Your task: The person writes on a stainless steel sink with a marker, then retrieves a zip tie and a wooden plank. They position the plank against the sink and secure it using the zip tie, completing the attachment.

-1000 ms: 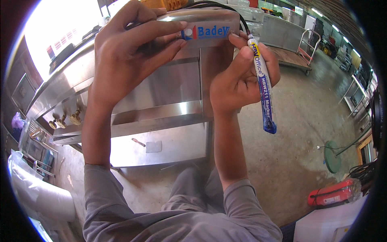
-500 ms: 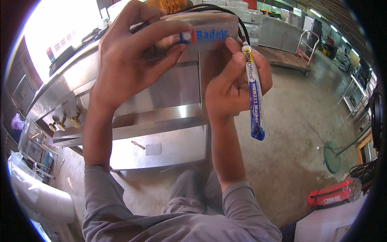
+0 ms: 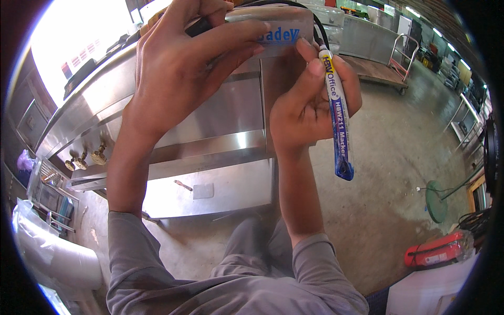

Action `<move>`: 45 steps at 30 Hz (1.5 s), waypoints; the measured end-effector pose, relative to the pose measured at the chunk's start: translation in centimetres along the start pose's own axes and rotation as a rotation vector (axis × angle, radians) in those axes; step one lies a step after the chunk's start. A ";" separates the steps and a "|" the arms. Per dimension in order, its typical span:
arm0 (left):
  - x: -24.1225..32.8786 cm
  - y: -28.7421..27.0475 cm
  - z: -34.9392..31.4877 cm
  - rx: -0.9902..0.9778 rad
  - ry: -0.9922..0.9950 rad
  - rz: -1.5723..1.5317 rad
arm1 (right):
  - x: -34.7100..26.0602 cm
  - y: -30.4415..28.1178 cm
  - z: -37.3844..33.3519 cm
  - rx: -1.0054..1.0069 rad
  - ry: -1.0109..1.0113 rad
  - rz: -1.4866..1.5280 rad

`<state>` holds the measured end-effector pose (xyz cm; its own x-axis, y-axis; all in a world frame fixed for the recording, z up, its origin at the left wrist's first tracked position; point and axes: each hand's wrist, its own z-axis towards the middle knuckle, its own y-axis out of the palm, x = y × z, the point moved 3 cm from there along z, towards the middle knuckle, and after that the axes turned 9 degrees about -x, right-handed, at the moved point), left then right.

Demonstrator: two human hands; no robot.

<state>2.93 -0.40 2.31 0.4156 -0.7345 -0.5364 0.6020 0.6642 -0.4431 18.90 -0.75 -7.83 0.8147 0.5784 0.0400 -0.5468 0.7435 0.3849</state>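
A clear strip label (image 3: pixel 286 35) with blue lettering lies against the front of a stainless-steel unit (image 3: pixel 220 105). My left hand (image 3: pixel 176 71) reaches over it from the left, with thumb and index finger stretched out and apart. The index fingertip rests on the strip and covers its left part; the other fingers bend at the unit's top edge. A white and blue marker pen (image 3: pixel 338 113) is held in my right hand (image 3: pixel 299 113), its blue end pointing down. My right index fingertip touches the right end of the strip.
Brass valve knobs (image 3: pixel 98 155) stick out at the unit's left. A low steel shelf (image 3: pixel 236 197) holds a brush (image 3: pixel 183 185) and a grey square (image 3: pixel 203 191). A flatbed trolley (image 3: pixel 367 72) stands at far right, a red wrapped bundle (image 3: pixel 438 249) at lower right, and a plastic-wrapped roll (image 3: pixel 63 262) at lower left.
My left hand has slid right along the strip, covering its coloured left part and first letter. The right hand stays at the strip's right end with the marker pen, shifting slightly right.
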 end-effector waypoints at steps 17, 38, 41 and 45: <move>-0.2 0.0 -0.2 -0.061 -0.073 -0.117 | 0.3 -0.3 0.8 0.222 -0.026 0.181; 1.0 -2.1 1.3 -0.026 -0.224 -0.165 | 0.0 -0.9 0.3 0.252 0.355 0.431; 1.0 -1.9 1.2 -0.036 -0.249 -0.179 | -0.1 -0.9 0.7 0.206 0.374 0.443; 1.0 -1.9 1.1 -0.011 -0.213 -0.171 | 0.1 -0.9 0.9 0.123 0.363 0.399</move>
<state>2.94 -2.58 3.43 0.4432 -0.8482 -0.2901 0.6692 0.5284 -0.5224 19.59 -1.63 -7.36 0.4186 0.9019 -0.1070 -0.7550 0.4110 0.5109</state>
